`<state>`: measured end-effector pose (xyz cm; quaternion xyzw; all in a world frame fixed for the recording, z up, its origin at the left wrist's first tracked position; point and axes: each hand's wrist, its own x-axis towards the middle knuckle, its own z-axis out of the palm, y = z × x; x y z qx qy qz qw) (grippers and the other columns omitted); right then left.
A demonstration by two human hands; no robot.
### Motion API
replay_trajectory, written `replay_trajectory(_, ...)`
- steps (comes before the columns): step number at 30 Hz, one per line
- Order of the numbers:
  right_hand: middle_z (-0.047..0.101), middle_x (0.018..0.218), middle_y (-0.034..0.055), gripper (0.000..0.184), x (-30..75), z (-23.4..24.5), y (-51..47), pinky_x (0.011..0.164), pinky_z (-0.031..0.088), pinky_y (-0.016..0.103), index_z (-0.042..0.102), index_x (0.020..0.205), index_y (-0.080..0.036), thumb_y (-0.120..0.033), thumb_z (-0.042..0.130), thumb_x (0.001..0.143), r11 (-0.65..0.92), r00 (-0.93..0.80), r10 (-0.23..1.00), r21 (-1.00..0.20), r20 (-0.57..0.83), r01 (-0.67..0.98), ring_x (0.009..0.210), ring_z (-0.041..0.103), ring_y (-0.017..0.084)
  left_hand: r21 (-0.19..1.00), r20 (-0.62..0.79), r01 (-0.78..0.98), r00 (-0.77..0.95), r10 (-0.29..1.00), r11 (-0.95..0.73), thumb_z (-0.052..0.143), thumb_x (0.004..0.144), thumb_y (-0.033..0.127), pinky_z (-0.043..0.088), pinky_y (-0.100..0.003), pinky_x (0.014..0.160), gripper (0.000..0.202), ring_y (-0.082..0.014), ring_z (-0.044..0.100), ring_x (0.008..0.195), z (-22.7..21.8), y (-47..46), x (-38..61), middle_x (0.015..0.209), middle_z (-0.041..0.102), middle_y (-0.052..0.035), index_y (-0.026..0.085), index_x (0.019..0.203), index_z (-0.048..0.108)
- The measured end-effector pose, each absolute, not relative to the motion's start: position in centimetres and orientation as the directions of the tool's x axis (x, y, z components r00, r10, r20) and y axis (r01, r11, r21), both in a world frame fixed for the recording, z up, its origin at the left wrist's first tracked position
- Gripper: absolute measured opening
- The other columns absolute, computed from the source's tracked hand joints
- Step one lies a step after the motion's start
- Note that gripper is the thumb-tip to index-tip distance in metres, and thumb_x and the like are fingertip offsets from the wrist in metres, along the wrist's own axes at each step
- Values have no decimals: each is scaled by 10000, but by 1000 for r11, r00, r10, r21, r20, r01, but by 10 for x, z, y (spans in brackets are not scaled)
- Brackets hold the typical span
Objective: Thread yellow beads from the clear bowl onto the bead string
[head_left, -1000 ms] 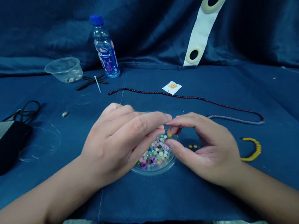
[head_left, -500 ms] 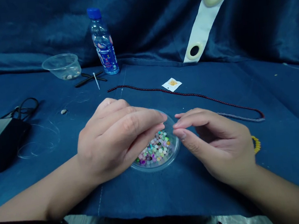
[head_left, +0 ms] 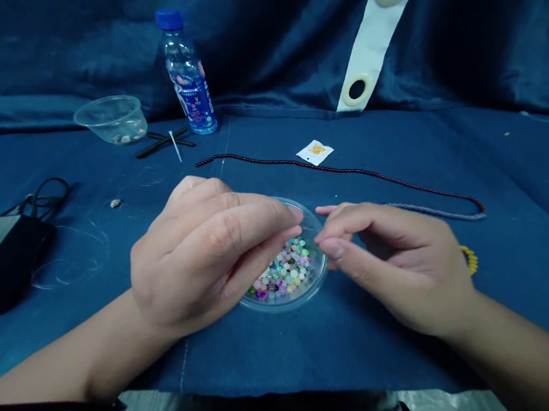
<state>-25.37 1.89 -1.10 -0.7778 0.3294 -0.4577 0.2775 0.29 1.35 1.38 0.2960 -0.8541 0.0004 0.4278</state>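
Observation:
A round clear plastic bowl (head_left: 312, 288) holds many small coloured beads (head_left: 284, 273), some clear, white, green, purple and pink. Over its left side hangs my left hand (head_left: 215, 251), thumb and index finger closed together, hiding part of the beads; whatever is between the tips is too small to make out. At the bowl's right rim, my right hand (head_left: 398, 258) has thumb and index fingertips pinched together. Anything held there cannot be made out either. The fingertips of the two hands are a small gap apart.
Beyond the hands lie a dark red bead strand (head_left: 364, 171), a small white packet (head_left: 316, 152) and crossed black sticks (head_left: 162, 143). A bottle (head_left: 194, 90) and clear tub (head_left: 111, 118) stand behind. Left are a black device (head_left: 0, 260) and loose clear thread (head_left: 73, 279); right, yellow beads (head_left: 470, 260).
My left hand has shifted slightly left, and its fingertips are a little farther from the right hand's. Both hands keep their pinched shape. The whole view has moved slightly.

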Motion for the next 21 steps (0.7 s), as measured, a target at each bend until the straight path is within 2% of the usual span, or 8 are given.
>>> replay_trajectory(5, 728, 792, -30, 91, -263, -10, 18, 781, 655, 322, 798, 998, -237, -266, 796, 1085, -547, 293, -818, -827, 495, -130, 696, 668, 137, 228, 712, -532, -480, -512, 816, 791, 1077, 192, 590, -381, 857, 141, -161, 789, 900, 12, 12, 1, 1081, 871, 25, 268, 1187, 745)
replay_trajectory(8, 777, 918, -10, 46, -260, -11, 19, 757, 628, 297, 814, 1121, -246, -265, 807, 1079, -513, 315, -831, -850, 458, -119, 802, 729, 143, 216, 729, -503, -486, -481, 837, 807, 1077, 221, 577, -389, 845, 203, -156, 782, 917, 8, 9, 2, 1114, 873, 31, 271, 1250, 713)
replay_trajectory(9, 789, 985, 2, 122, -259, -12, 20, 794, 634, 306, 808, 1189, -243, -250, 816, 1067, -524, 324, -825, -842, 463, -130, 869, 752, 153, 213, 735, -485, -493, -466, 848, 812, 1076, 225, 567, -390, 836, 227, -152, 778, 921, 7, 8, 2, 1129, 873, 32, 268, 1269, 700)
replay_trajectory(11, 788, 1098, 35, 284, -255, -12, 20, 895, 640, 352, 778, 1309, -223, -214, 831, 1030, -592, 339, -786, -789, 518, -166, 1006, 765, 191, 206, 733, -468, -508, -452, 860, 807, 1081, 223, 546, -396, 816, 250, -152, 769, 918, 4, 6, 2, 1143, 872, 32, 272, 1294, 686)
replay_trajectory(14, 778, 1198, 84, 423, -252, -12, 20, 972, 629, 405, 744, 1374, -179, -166, 847, 964, -738, 360, -671, -628, 648, -247, 1106, 748, 232, 188, 697, -497, -540, -472, 847, 785, 1089, 215, 516, -408, 782, 262, -173, 726, 852, -1, 4, 1, 1088, 861, 19, 281, 1324, 689)
replay_trajectory(18, 818, 1161, 112, 338, -249, -11, 19, 912, 642, 376, 763, 1277, -130, -129, 852, 952, -831, 399, -550, -433, 733, -349, 1045, 759, 214, 155, 692, -481, -570, -442, 863, 802, 1065, 177, 476, -382, 761, 319, -168, 680, 838, -4, 2, 1, 1020, 828, 7, 219, 1361, 693)
replay_trajectory(21, 837, 1082, 102, 191, -248, -11, 18, 853, 644, 357, 791, 1173, -122, -119, 842, 989, -827, 404, -547, -398, 734, -397, 966, 771, 190, 151, 672, -485, -589, -449, 862, 806, 1063, 174, 466, -364, 784, 347, -160, 692, 896, -6, 1, 3, 1042, 814, 7, 217, 1387, 689)
